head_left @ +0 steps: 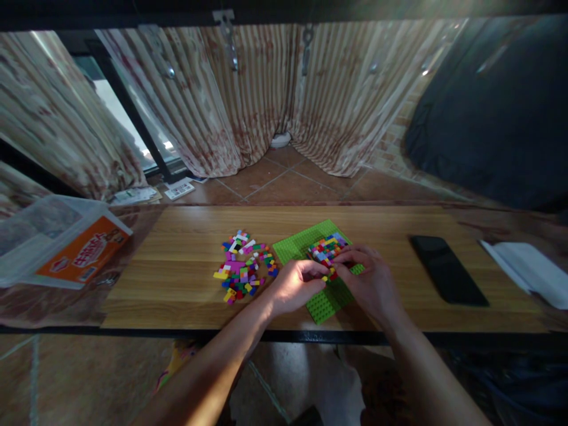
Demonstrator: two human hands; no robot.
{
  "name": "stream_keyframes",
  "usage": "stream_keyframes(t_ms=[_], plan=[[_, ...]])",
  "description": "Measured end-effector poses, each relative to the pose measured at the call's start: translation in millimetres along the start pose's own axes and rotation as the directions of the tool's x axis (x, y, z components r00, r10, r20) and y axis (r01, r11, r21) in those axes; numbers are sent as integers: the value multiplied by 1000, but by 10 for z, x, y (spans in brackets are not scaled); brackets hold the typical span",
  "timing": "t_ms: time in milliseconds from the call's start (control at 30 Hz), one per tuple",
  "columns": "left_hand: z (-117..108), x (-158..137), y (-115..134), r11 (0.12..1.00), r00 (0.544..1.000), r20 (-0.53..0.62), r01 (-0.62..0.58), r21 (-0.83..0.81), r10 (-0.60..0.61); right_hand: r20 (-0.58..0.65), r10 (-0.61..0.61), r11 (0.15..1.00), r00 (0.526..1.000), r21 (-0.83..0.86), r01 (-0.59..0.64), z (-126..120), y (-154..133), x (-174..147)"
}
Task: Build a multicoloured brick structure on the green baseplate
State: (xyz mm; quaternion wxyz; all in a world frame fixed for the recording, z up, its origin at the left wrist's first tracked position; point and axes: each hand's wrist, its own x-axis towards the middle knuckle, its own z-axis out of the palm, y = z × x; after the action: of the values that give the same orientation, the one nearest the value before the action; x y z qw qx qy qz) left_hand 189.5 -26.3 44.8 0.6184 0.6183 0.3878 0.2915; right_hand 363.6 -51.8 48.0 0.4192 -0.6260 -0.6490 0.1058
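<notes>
A green studded baseplate [319, 310] lies at an angle on the table. On it stands a block of many-coloured toy bricks [327, 248]. My left hand [295, 287] reaches over the plate's left side, thumb and fingers closed around a small yellow brick [325, 278] at the near edge of the block. From the right, my right hand [370, 278] bends over the plate. Its thumb and index finger pinch together at the block's near right edge, and whatever lies between them is hidden.
Loose coloured bricks [244, 272] lie scattered left of the plate on the wooden table [168, 266]. A black phone [448, 270] rests at the right, with a white object [530, 272] beyond it. A clear plastic box [66, 236] with an orange label stands far left.
</notes>
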Motion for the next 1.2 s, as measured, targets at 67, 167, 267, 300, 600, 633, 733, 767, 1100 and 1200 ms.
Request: stream_keyframes(t_ms=[67, 167, 267, 300, 600, 633, 733, 767, 1100, 1200], plan=[[-2, 3, -8, 1000, 1000, 13, -4, 2, 4, 7, 9, 1000, 1000, -8, -9, -8, 3, 2], [-4, 5, -12, 1000, 1000, 25, -7, 9, 7, 30, 20, 1000, 999, 22, -20, -29, 21, 6], [-2, 0, -2, 1000, 1000, 23, 15, -9, -15, 63, 44, 994, 997, 99, -50, -60, 47, 9], [0, -3, 4, 1000, 1000, 21, 22, -19, -21, 78, 50, 991, 996, 123, -60, -71, 53, 9], [-5, -9, 39, 1000, 1000, 11, 9, -2, -9, 138, 25, 994, 990, 105, -40, -93, 36, 5], [-5, -8, 36, 1000, 1000, 11, 3, 4, -3, 132, 30, 994, 991, 97, -43, -85, 31, 6], [-2, -7, 22, 1000, 1000, 16, -3, 9, 3, 88, 51, 995, 995, 77, -58, -58, 27, 6], [-1, -7, 19, 1000, 1000, 18, -1, 10, 1, 75, 54, 995, 996, 76, -60, -49, 28, 6], [-3, -1, 24, 1000, 1000, 23, 8, 19, -9, 66, 56, 995, 996, 79, -61, -42, 31, 15], [8, -4, 27, 1000, 999, 25, 22, 0, -22, 99, 56, 992, 994, 104, -66, -65, 27, 21]])
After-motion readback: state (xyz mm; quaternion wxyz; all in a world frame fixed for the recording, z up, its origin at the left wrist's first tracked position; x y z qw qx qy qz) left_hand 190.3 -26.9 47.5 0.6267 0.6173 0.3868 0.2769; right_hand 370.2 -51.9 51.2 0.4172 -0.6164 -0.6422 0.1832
